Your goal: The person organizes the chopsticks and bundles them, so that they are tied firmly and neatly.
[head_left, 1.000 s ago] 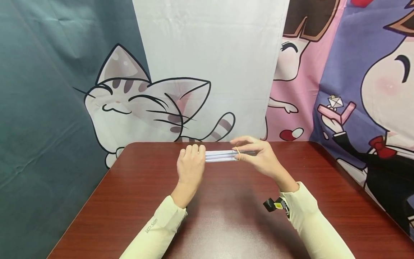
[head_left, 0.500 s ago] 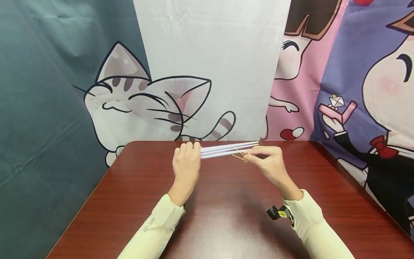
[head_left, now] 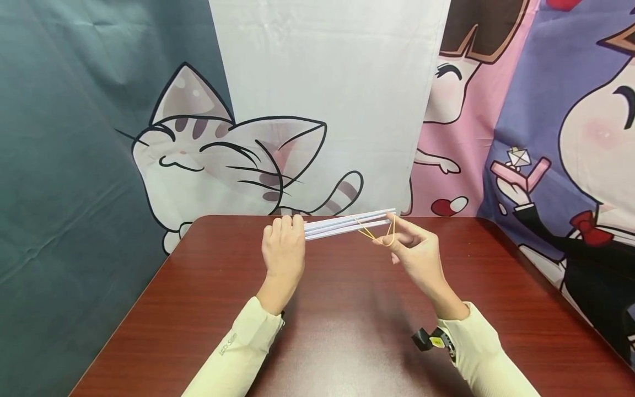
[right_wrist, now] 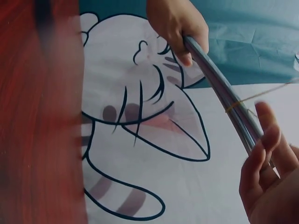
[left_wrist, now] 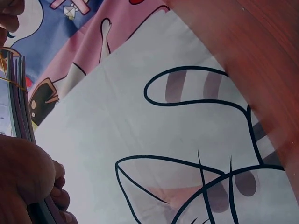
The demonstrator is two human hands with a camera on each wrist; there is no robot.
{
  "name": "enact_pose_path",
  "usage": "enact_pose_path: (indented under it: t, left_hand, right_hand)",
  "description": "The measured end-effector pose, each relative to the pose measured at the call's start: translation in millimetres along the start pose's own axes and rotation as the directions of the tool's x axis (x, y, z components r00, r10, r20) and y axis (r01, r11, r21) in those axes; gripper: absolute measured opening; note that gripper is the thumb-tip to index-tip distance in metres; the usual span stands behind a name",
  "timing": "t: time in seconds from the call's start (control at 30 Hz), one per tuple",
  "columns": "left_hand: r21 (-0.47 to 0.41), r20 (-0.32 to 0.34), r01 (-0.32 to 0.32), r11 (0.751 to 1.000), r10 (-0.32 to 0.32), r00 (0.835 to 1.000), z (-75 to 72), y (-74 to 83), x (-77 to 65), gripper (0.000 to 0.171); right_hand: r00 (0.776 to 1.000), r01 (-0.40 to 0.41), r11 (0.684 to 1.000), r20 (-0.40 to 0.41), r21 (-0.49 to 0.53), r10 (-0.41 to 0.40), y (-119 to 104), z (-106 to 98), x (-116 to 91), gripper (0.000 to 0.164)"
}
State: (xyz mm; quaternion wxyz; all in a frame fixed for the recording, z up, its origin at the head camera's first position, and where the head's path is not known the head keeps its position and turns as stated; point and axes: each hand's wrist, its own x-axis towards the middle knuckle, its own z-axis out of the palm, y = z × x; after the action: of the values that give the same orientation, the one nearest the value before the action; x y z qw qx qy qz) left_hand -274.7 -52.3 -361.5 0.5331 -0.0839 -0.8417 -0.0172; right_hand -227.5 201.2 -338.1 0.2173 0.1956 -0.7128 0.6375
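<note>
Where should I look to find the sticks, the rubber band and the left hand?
sticks (head_left: 328, 226): head view, on the bundle's uncovered middle.
rubber band (right_wrist: 234, 106): right wrist view, on the part crossing the sticks.
left hand (head_left: 284, 245): head view, on its back.

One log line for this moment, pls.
left hand: grips slim bundle | right hand: fingers hold yellow band stretched | yellow band: looped around slim bundle | slim bundle: above table

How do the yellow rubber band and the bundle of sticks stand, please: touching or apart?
Touching: the right wrist view shows the yellow rubber band lying snug across the bundle of sticks.
</note>
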Motion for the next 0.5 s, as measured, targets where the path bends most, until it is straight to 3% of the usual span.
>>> enact_pose_path:
  t: [0.23, 0.37, 0.5]
  left_hand:
    - [-0.006, -0.025, 0.006, 1.0, -0.006, 1.0, -2.5, -0.7, 1.9, 0.012]
    - [-0.009, -0.019, 0.0, 1.0, 0.0, 1.0, -5.2, 0.1, 3.8, 0.012]
    - [-0.024, -0.026, 0.001, 1.0, -0.002, 1.0, -6.2, 0.6, 4.1, 0.012]
  right_hand:
    - [0.987, -0.04, 0.994, -0.154, 0.099, 0.055, -3.8, 8.9, -2.6, 0.055]
    - [0.973, -0.08, 0.986, -0.202, 0.146, 0.109, -5.7, 12.6, -0.1, 0.051]
    - [0.958, -0.131, 0.957, -0.216, 0.26, 0.19, -5.6, 13.0, 3.4, 0.046]
